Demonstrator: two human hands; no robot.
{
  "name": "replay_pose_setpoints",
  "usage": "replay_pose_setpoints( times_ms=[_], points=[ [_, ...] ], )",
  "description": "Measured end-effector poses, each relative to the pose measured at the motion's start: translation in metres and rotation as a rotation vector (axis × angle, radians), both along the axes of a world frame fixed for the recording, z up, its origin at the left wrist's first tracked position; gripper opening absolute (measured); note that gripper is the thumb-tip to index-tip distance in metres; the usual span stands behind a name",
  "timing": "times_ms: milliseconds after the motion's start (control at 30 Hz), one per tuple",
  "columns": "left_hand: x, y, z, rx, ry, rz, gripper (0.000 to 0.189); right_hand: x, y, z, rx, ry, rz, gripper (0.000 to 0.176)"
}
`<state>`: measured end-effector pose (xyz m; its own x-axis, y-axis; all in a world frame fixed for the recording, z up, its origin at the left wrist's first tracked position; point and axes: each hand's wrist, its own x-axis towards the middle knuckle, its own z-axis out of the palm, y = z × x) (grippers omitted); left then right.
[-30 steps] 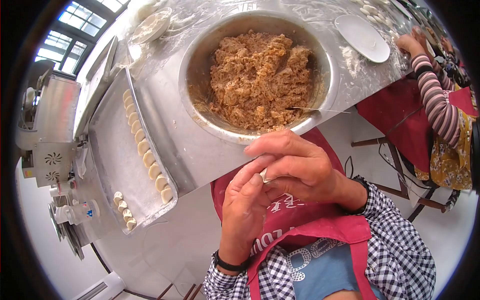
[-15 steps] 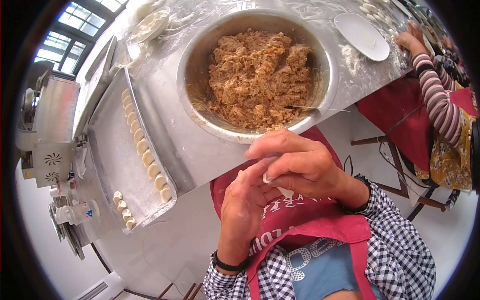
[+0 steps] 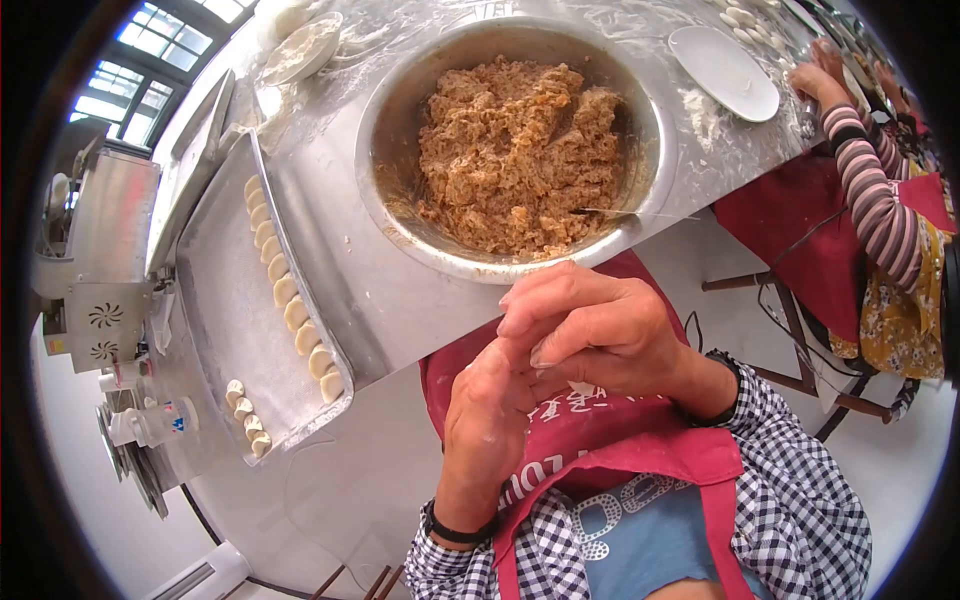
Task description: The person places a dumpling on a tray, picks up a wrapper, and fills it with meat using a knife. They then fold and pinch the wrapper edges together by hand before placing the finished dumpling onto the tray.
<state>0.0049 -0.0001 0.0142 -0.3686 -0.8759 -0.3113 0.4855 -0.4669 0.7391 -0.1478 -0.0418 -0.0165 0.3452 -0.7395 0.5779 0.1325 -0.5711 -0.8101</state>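
Curling together in front of a red apron point(image 3: 660, 458), the left hand point(image 3: 482, 405) and right hand point(image 3: 622, 335) touch; whether they grip anything is hidden. Just beyond, a metal bowl point(image 3: 397, 160) of brown filling point(image 3: 520, 150) stands on the desk point(image 3: 410, 315), left of which a tray point(image 3: 235, 300) holds dumplings point(image 3: 285, 291).

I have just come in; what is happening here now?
A person's left hand and right hand are together, hiding what is between them. Beyond them is a bowl of minced filling. At the left, a tray carries dough pieces in two rows, one longer. Another person's hands are at the right.
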Motion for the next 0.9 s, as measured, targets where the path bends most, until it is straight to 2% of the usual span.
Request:
replay_pose_setpoints(
  times_ms=[200,267,300,467,600,667,800,867,900],
  points=[
    [0.006,0.001,-0.007,-0.017,0.072,-0.058,0.059,0.001,0.003,0.007,-0.025,0.047,-0.083,0.015],
    [0.006,0.001,-0.006,-0.018,0.062,-0.075,0.060,0.004,0.006,0.014,0.174,-0.011,-0.088,0.013],
    [0.006,0.001,-0.006,-0.019,0.062,-0.076,0.060,0.004,0.006,0.012,0.173,-0.011,-0.089,0.013],
    [-0.001,0.001,0.001,-0.016,0.010,-0.029,0.058,-0.004,-0.003,0.001,-0.071,0.024,0.029,0.020],
    [0.002,0.000,-0.002,0.015,0.052,-0.019,0.056,-0.002,0.000,0.006,-0.079,0.041,-0.002,0.019],
    [0.005,0.000,-0.005,0.009,0.110,-0.034,0.054,0.000,0.006,0.017,0.167,0.039,-0.046,0.018],
    [0.004,-0.001,-0.006,-0.010,0.179,-0.040,0.051,0.001,0.002,0.005,0.161,-0.063,-0.012,0.016],
    [0.001,-0.002,-0.007,0.013,0.154,-0.013,0.050,-0.001,-0.003,-0.004,-0.060,-0.002,-0.027,0.018],
    [0.001,-0.002,-0.006,0.012,0.154,-0.013,0.050,-0.001,-0.001,-0.002,-0.061,-0.002,-0.027,0.018]
  ],
)
